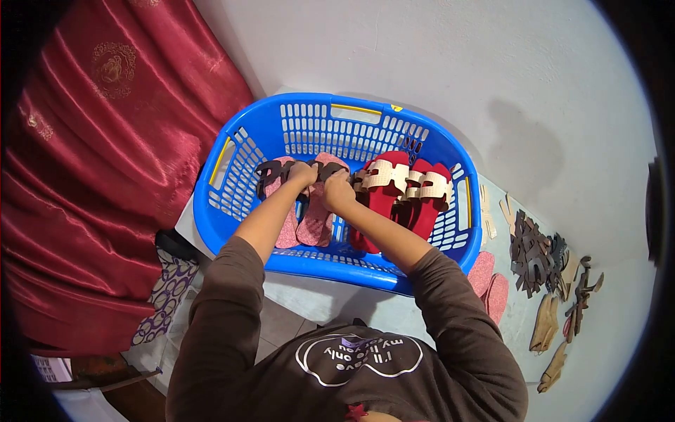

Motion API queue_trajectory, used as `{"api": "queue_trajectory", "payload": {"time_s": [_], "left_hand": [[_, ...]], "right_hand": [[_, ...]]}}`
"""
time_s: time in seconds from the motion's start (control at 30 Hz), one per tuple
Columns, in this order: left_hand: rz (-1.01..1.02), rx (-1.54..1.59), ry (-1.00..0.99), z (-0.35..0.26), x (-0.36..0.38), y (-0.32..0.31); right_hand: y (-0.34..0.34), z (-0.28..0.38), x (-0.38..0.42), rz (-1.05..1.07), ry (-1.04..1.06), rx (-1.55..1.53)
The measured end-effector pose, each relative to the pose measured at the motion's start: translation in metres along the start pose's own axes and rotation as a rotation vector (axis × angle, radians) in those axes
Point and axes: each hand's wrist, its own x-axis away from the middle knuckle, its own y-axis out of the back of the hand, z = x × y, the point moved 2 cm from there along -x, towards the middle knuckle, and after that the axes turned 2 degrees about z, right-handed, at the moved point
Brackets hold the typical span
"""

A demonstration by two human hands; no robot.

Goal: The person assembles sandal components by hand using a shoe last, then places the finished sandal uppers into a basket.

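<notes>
From the head camera, a blue basket is standing on a pale table against a white wall. Inside, on the left, pink sandals with dark straps are leaning. The left hand and right hand are curling over them near the straps; the fingers are mostly hidden, so I cannot tell how firmly either is gripping. Red sandals with cream straps are filling the right side, the right forearm partly covering them. Both arms are crossing the basket's near rim. A red curtain is hanging close by on the left. Pink soles, dark strap pieces and tan pieces are lying outside, right.
</notes>
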Motion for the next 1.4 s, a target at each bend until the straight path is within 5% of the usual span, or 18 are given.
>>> {"api": "queue_trajectory", "payload": {"time_s": [0.17, 0.27, 0.4, 0.67, 0.7, 0.87, 1.07, 1.2, 1.4], "left_hand": [[-0.143, -0.099, -0.006, -0.017, 0.013, 0.018], [-0.012, -0.146, -0.001, -0.026, 0.015, 0.026], [0.028, -0.114, 0.015, -0.034, 0.023, 0.038], [0.184, 0.016, 0.048, -0.028, 0.012, 0.046], [0.202, -0.051, -0.017, -0.031, 0.011, 0.048], [0.174, -0.168, -0.296, -0.041, 0.011, 0.042], [0.161, -0.326, -0.488, -0.078, 0.045, 0.042], [0.204, -0.271, -0.716, -0.136, 0.141, 0.047], [0.628, 0.058, -1.076, -0.190, 0.304, 0.018]], "right_hand": [[-0.012, -0.003, -0.003, -0.119, 0.125, 0.341], [0.005, -0.004, -0.003, 0.082, 0.168, 0.233], [0.025, -0.012, 0.005, -0.021, 0.127, 0.041], [0.096, -0.041, 0.034, 0.361, 0.263, 0.033], [0.075, -0.059, 0.024, 0.325, 0.369, 0.027], [0.160, -0.070, 0.090, 0.318, 0.261, -0.118], [0.199, -0.121, 0.182, -0.145, 0.307, -0.703], [0.189, -0.170, 0.255, -0.533, 0.052, -0.967], [0.128, -0.245, 0.355, -0.792, -0.380, -1.136]]}}
